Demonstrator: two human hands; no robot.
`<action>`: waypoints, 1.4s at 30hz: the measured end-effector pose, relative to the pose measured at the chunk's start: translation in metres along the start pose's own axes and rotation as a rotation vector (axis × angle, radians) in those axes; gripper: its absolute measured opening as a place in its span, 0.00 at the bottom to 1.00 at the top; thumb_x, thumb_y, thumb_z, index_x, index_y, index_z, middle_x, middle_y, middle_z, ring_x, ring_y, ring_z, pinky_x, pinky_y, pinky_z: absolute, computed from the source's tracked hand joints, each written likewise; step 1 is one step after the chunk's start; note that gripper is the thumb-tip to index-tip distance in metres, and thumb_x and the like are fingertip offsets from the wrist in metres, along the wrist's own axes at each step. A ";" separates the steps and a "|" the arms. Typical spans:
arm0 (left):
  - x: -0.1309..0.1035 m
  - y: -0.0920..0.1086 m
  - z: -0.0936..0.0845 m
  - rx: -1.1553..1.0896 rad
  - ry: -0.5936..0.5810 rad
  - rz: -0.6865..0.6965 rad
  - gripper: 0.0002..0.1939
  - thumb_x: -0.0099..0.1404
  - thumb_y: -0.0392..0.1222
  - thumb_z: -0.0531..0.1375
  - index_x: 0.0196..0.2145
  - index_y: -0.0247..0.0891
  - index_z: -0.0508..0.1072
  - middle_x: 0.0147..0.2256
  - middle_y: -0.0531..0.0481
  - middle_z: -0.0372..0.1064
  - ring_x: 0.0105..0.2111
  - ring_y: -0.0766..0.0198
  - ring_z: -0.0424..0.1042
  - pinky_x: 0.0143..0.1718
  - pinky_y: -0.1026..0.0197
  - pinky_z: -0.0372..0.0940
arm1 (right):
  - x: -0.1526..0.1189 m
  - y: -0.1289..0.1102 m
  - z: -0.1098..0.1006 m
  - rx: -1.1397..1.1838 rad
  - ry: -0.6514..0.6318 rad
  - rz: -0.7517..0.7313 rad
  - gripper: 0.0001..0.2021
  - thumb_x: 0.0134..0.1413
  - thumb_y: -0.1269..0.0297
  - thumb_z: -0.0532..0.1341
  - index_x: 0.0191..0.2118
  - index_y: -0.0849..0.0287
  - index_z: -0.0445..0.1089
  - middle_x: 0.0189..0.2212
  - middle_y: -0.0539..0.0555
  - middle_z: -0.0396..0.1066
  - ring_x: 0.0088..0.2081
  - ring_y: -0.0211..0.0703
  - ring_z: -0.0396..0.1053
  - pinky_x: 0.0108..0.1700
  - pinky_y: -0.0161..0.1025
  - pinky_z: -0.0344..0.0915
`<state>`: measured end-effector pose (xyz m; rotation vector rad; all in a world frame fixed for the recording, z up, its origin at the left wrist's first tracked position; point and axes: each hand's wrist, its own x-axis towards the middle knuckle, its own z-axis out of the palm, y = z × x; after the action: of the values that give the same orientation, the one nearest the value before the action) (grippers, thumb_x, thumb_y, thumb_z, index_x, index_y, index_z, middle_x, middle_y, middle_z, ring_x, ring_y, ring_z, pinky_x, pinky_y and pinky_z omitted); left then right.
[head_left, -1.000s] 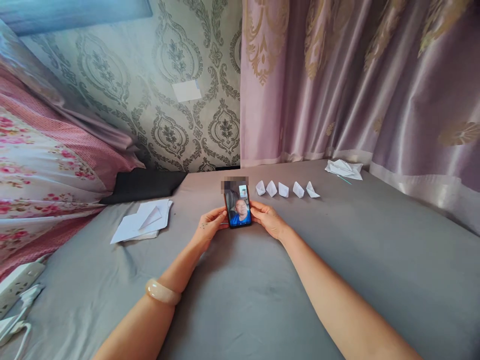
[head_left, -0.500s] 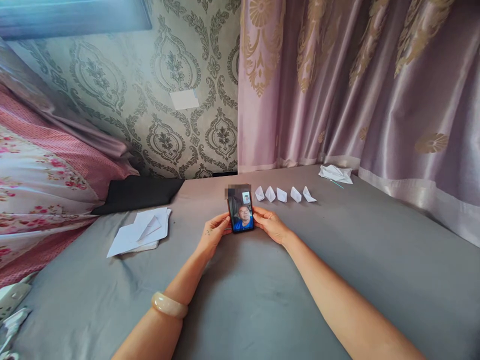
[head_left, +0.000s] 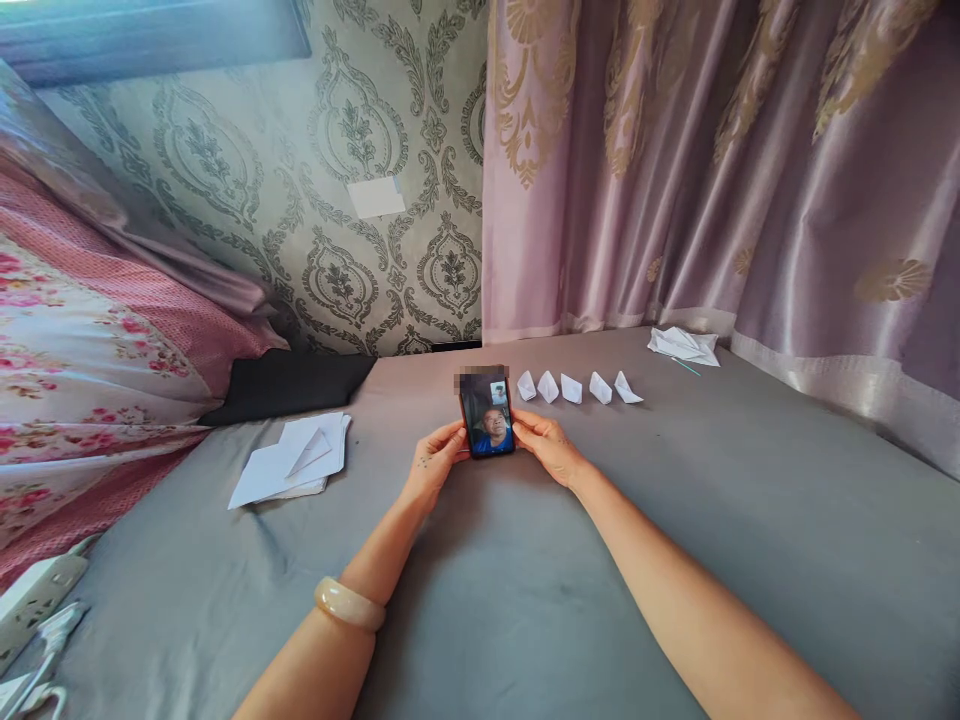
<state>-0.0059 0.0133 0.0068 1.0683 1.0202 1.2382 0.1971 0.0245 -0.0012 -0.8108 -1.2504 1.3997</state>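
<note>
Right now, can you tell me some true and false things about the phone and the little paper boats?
1. Both hands hold the phone upright: the left hand and the right hand. True.
2. Five folded paper boats sit in a row on the grey sheet. True.
3. The phone screen is dark. False: it is lit and shows a video call.
4. The paper stack lies right of the phone. False: it lies to the left.
5. A bangle is on the left wrist. True.
</note>
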 end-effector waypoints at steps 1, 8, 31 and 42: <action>0.000 0.000 0.000 0.002 -0.002 0.002 0.29 0.49 0.57 0.71 0.44 0.37 0.79 0.36 0.44 0.78 0.37 0.58 0.75 0.42 0.57 0.67 | 0.000 0.000 0.000 -0.012 0.006 -0.012 0.25 0.48 0.49 0.68 0.52 0.50 0.74 0.52 0.52 0.74 0.55 0.53 0.68 0.60 0.56 0.59; 0.004 -0.004 0.000 0.014 0.013 0.001 0.29 0.47 0.57 0.71 0.44 0.36 0.80 0.36 0.44 0.78 0.36 0.59 0.75 0.41 0.58 0.68 | 0.002 0.003 -0.002 0.001 -0.009 0.002 0.26 0.46 0.48 0.68 0.52 0.50 0.74 0.51 0.52 0.74 0.54 0.53 0.69 0.61 0.56 0.59; 0.011 -0.014 -0.007 0.055 -0.154 0.081 0.34 0.55 0.56 0.67 0.56 0.37 0.72 0.41 0.44 0.77 0.39 0.58 0.73 0.44 0.57 0.65 | 0.003 0.007 0.000 0.063 0.017 0.029 0.29 0.43 0.46 0.70 0.52 0.53 0.74 0.46 0.53 0.77 0.47 0.51 0.74 0.59 0.56 0.61; 0.011 -0.014 -0.006 0.006 -0.196 0.082 0.32 0.55 0.54 0.68 0.54 0.37 0.71 0.43 0.43 0.77 0.42 0.56 0.74 0.46 0.55 0.65 | 0.002 0.007 0.005 -0.179 0.130 -0.116 0.25 0.54 0.51 0.62 0.55 0.55 0.70 0.51 0.56 0.74 0.52 0.49 0.71 0.58 0.51 0.64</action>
<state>-0.0078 0.0247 -0.0080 1.2201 0.8381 1.1706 0.1904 0.0261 -0.0062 -0.9208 -1.3122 1.1359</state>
